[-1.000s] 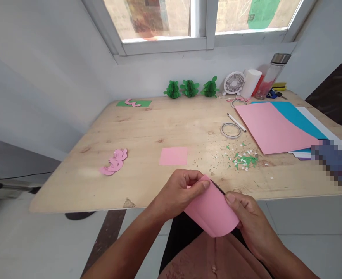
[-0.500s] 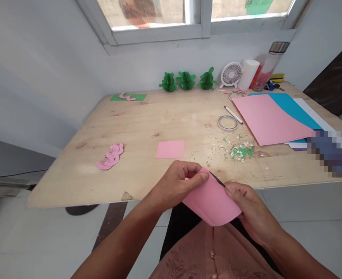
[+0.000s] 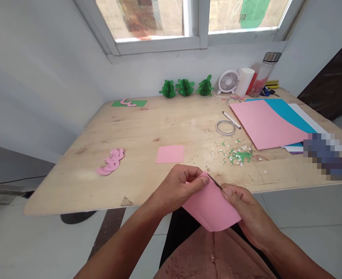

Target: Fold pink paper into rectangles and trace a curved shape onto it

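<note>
My left hand (image 3: 185, 185) pinches the upper corner of a pink paper sheet (image 3: 213, 211) between thumb and fingers. The sheet hangs tilted above my lap, just off the table's front edge, with a faint crease near its bottom. My right hand (image 3: 237, 199) is closed at the sheet's right edge around what look like scissors (image 3: 214, 181). Only a thin dark blade shows along the paper's upper right edge; the handles are hidden by the hand and paper. A smaller pink paper rectangle (image 3: 170, 154) lies flat on the table beyond my left hand.
On the wooden table (image 3: 147, 170) are pink wavy cutouts (image 3: 112, 162), a green strip (image 3: 142, 103), green paper scraps (image 3: 240, 156), a tape roll (image 3: 226, 128) and a white pen (image 3: 231, 120). Green paper figures (image 3: 185, 88), a fan (image 3: 228, 81) and a bottle (image 3: 265, 75) stand behind. Large sheets (image 3: 266, 124) lie right.
The view has tilted slightly upward, so the table sits a little lower in the picture. Both hands keep their hold on the paper and scissors, with hardly any shift.
</note>
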### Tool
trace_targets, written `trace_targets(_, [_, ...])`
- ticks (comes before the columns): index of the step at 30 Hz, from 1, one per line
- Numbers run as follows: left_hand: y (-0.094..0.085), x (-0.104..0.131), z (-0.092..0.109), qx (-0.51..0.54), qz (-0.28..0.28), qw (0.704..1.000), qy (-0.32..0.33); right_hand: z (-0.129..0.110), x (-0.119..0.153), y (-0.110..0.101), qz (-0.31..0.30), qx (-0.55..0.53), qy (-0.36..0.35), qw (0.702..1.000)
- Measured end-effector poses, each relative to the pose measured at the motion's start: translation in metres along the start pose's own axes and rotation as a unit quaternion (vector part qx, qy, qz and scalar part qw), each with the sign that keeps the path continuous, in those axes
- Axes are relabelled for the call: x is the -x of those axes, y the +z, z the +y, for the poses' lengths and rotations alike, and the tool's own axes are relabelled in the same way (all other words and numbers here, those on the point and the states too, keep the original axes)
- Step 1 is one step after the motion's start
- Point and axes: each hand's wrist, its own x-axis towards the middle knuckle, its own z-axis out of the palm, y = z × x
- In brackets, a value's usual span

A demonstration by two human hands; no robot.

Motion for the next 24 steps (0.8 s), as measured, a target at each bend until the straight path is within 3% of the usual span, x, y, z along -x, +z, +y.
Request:
trace_targets(8, [-0.002, 0.000, 0.000, -0.001, -0.004, 1.000, 0.002, -0.002, 0.002, 0.006, 0.001, -0.052, 0.015, 0.999])
trace_targets(24, [-0.001, 0.003, 0.002, 0.021, -0.024, 0.999, 0.007, 0.010, 0.002, 0.002, 0.027, -0.019, -0.007, 0.999])
